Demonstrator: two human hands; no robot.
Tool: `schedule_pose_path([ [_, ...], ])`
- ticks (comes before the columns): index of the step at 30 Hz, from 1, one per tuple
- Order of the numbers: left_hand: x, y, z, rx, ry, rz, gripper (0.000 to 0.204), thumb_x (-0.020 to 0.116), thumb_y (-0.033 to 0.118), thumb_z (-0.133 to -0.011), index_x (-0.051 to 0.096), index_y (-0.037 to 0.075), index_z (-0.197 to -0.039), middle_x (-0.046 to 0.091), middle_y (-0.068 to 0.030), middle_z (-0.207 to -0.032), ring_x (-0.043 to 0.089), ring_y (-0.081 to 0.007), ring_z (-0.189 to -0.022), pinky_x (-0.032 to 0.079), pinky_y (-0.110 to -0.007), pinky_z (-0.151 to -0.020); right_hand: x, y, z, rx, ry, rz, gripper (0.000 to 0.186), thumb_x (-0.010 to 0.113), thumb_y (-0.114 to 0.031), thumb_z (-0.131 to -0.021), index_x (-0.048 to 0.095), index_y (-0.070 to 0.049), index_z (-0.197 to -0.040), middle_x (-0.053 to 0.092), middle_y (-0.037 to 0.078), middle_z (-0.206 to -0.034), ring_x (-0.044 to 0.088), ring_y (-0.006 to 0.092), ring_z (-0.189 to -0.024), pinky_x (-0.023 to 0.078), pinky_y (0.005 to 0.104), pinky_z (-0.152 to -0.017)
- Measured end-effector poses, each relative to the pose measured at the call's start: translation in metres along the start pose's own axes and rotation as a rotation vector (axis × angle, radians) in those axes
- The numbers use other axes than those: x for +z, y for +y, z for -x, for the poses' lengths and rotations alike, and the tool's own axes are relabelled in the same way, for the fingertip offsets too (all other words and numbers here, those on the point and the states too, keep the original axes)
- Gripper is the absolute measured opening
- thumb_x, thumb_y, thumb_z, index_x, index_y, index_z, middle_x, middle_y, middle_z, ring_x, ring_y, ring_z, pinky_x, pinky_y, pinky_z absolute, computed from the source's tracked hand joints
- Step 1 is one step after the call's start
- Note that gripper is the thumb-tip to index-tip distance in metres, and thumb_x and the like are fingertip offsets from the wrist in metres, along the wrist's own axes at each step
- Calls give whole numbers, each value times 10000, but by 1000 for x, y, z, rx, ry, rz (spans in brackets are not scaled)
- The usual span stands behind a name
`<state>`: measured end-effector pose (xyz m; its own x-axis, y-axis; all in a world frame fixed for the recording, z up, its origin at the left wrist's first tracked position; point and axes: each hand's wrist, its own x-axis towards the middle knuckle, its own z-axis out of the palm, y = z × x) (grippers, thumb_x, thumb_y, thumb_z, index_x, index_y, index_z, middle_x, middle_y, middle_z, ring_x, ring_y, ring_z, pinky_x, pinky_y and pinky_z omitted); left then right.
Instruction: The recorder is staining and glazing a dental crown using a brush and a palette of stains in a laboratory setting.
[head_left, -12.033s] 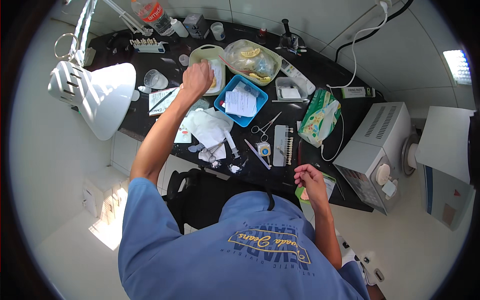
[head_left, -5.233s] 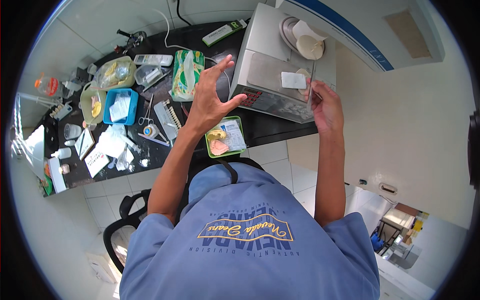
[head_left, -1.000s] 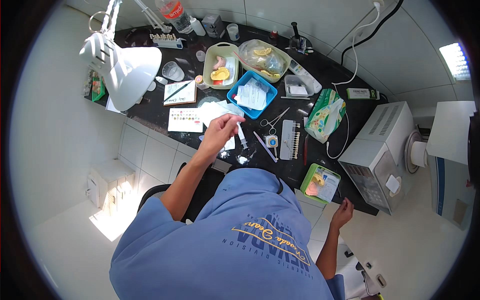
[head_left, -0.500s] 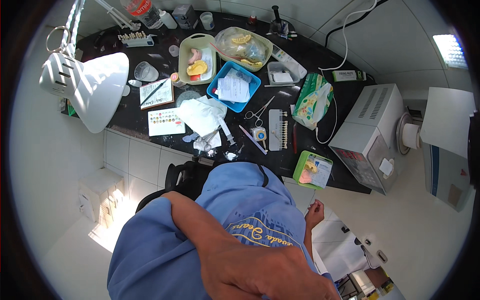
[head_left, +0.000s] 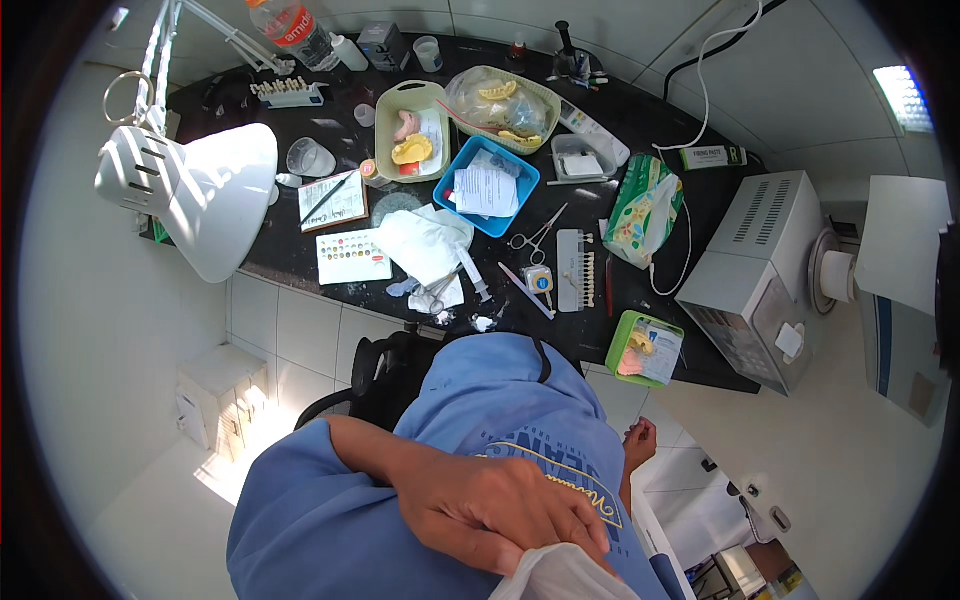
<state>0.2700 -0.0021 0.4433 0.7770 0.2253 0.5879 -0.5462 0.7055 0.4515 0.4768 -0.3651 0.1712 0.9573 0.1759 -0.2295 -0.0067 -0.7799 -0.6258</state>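
In front of my blue shirt, my left hand (head_left: pixel 500 505) is closed with its fingers bent over a thin white cloth (head_left: pixel 568 574). Only the upper part of this cloth shows, at the lower edge of the view. Down at my right side hangs my right hand (head_left: pixel 640 442), its fingers curled in and no object visible in them. The nearest thing to it is a small green tray (head_left: pixel 617 345) at the bench edge, holding pink and yellow dental casts and a printed card.
On the black bench (head_left: pixel 440 330) lie a syringe (head_left: pixel 474 276), scissors (head_left: pixel 540 232), a shade guide (head_left: pixel 575 270), a tissue pack (head_left: pixel 640 212) and a blue basket (head_left: pixel 487 226). A white lamp (head_left: pixel 215 200) overhangs the left; a grey furnace (head_left: pixel 745 265) stands right. Behind me is a black chair (head_left: pixel 375 372).
My left hand has drawn back toward my shirt, and the white cloth in it has come into view. The whole scene has shifted slightly right and down. My right hand stays curled.
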Motion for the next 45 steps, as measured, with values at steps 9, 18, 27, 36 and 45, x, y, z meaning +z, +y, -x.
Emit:
schedule_pose_path([
  [9,4,-1,-20,-99,-31,-133,308,436,160,-946,610,-91,-982,637,-210,-1046,600,-349,-1002,427,-463,-904,14,-11,-5,-6,-4,-91,213,511,-159,-950,654,-8,-999,616,74,-693,583,117,-601,486,266,-568],
  [18,28,-36,-63,95,215,86,547,386,319,-1005,608,-179,-1056,679,-254,-932,664,-288,-726,524,-339,-643,35,-21,8,95,-5,-125,222,504,-148,-946,653,14,-969,624,79,-679,584,117,-573,473,262,-558],
  [27,11,-11,-63,-330,117,65,874,399,644,-903,484,-167,-1218,533,-303,-1213,542,-371,-1135,430,-445,-933,55,-14,7,156,-142,-233,203,498,-126,-951,652,4,-978,614,57,-691,555,91,-567,462,229,-529],
  [36,-204,47,51,-701,917,-1916,200,605,194,-869,657,2,-876,674,-156,-731,655,-320,-672,493,-394,-629,13,0,11,146,-32,-167,192,484,-122,-957,631,-15,-1020,573,36,-686,514,83,-554,426,232,-511],
  [45,-281,157,96,-682,1502,-2084,284,630,300,-834,688,50,-956,698,-124,-810,685,-238,-766,517,-348,-730,52,-227,-40,-504,-130,-333,178,527,-133,-948,652,-7,-951,574,15,-663,499,52,-558,392,201,-510],
])
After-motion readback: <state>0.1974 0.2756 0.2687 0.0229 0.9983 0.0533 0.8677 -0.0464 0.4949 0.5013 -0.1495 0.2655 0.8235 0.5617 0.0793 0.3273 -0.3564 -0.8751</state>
